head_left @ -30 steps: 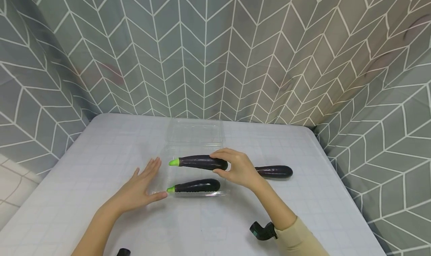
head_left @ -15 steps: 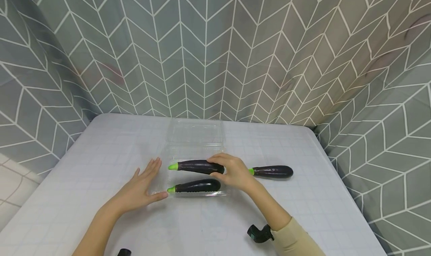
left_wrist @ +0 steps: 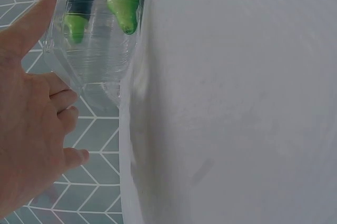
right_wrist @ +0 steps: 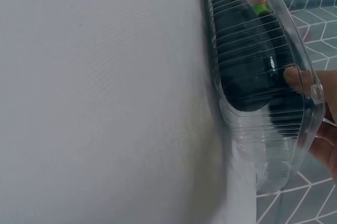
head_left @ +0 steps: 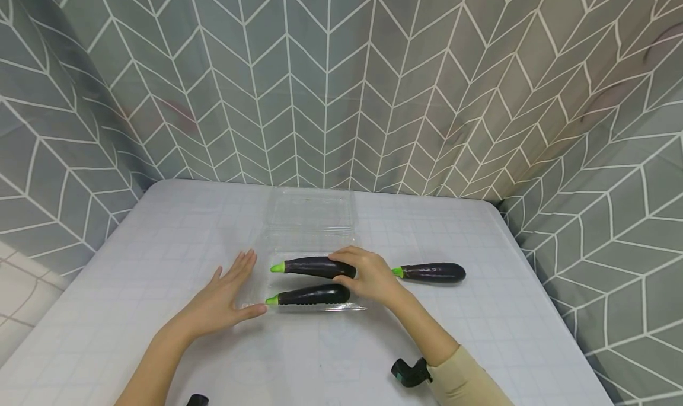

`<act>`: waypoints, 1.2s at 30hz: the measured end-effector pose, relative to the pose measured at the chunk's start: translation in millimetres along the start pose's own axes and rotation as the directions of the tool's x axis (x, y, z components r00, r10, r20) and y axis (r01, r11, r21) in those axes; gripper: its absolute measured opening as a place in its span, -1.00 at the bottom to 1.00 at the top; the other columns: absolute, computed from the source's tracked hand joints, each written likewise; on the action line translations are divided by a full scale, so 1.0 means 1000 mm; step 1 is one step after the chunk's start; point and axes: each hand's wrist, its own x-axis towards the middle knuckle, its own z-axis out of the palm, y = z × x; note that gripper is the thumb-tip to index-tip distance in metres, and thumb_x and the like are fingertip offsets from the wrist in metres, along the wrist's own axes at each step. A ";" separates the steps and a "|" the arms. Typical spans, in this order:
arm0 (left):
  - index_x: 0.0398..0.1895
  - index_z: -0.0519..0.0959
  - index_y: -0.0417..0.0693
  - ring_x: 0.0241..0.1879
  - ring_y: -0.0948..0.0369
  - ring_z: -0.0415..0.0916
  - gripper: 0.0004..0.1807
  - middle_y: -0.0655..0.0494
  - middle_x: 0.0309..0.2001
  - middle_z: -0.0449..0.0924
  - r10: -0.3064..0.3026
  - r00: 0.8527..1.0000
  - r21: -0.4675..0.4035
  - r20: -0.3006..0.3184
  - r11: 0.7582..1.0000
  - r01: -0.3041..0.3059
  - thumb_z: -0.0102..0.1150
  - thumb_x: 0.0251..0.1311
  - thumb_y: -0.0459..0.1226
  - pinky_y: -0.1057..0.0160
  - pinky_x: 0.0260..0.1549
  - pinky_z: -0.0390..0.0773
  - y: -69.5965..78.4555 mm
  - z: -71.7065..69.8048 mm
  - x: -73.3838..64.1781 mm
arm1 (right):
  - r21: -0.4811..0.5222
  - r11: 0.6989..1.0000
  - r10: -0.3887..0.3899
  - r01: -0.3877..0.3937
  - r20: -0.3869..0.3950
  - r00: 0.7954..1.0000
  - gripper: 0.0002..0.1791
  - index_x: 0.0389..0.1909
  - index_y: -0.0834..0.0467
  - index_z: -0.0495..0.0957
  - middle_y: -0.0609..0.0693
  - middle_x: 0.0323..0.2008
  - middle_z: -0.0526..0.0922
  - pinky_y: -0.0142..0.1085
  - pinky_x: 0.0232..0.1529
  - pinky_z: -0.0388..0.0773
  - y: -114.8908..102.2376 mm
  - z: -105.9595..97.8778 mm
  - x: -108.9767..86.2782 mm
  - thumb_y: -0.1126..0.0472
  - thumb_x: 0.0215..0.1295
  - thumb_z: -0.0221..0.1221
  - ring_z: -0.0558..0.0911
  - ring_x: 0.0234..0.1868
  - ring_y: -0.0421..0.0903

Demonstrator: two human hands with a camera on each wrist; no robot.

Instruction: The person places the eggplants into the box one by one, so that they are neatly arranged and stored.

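Observation:
An open clear plastic clamshell box [head_left: 309, 240] stands mid-table, its lid folded back toward the curtain. One dark eggplant [head_left: 315, 294] with a green tip lies along the box's near side. Behind it and parallel, a second eggplant [head_left: 309, 267] is inside the box, and my right hand [head_left: 370, 275] grips its thick end between thumb and fingers. My left hand [head_left: 219, 299] is spread at the box's left side, thumb and fingertips right at the wall. In the left wrist view, both green tips show through the clear plastic [left_wrist: 97, 61].
A third eggplant [head_left: 433, 272] lies on the white table to the right of the box, green tip pointing left. A patterned grey curtain [head_left: 341, 86] hangs behind the table. A black wrist device [head_left: 411, 372] sits by the right sleeve [head_left: 469, 379].
My right hand has lowered the eggplant it holds toward the box's floor and nearer the other eggplant. The left hand stays in place.

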 end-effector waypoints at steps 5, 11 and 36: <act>0.49 -0.02 -0.31 0.46 -0.14 -0.14 0.14 -0.19 0.50 -0.08 0.002 1.000 0.000 -0.004 1.000 -0.002 0.30 0.04 0.17 -0.37 0.28 -0.12 0.000 0.000 0.000 | -0.044 0.999 -0.001 0.002 0.012 1.000 -0.54 0.05 0.15 0.62 0.00 0.02 0.63 -0.28 -0.03 0.59 0.000 0.001 0.001 0.18 0.09 0.41 0.62 0.03 -0.08; 0.49 -0.02 -0.31 0.47 -0.13 -0.16 0.15 -0.19 0.49 -0.08 0.002 1.000 -0.003 -0.007 1.000 -0.002 0.29 0.04 0.18 -0.37 0.28 -0.12 0.001 -0.001 0.000 | -0.063 0.998 0.004 -0.002 0.031 1.000 -0.54 0.07 0.17 0.60 0.02 0.02 0.64 -0.24 -0.04 0.60 -0.002 0.004 0.002 0.18 0.11 0.39 0.62 0.03 -0.06; 0.49 -0.02 -0.30 0.46 -0.16 -0.15 0.14 -0.19 0.50 -0.08 -0.007 1.000 -0.013 -0.003 1.000 0.007 0.29 0.05 0.18 -0.38 0.27 -0.12 0.002 0.000 -0.001 | -0.165 0.986 0.040 -0.008 0.193 0.980 -0.60 0.11 0.13 0.58 -0.02 0.12 0.60 -0.20 0.11 0.51 -0.011 0.003 0.007 0.17 0.25 0.29 0.55 0.16 -0.08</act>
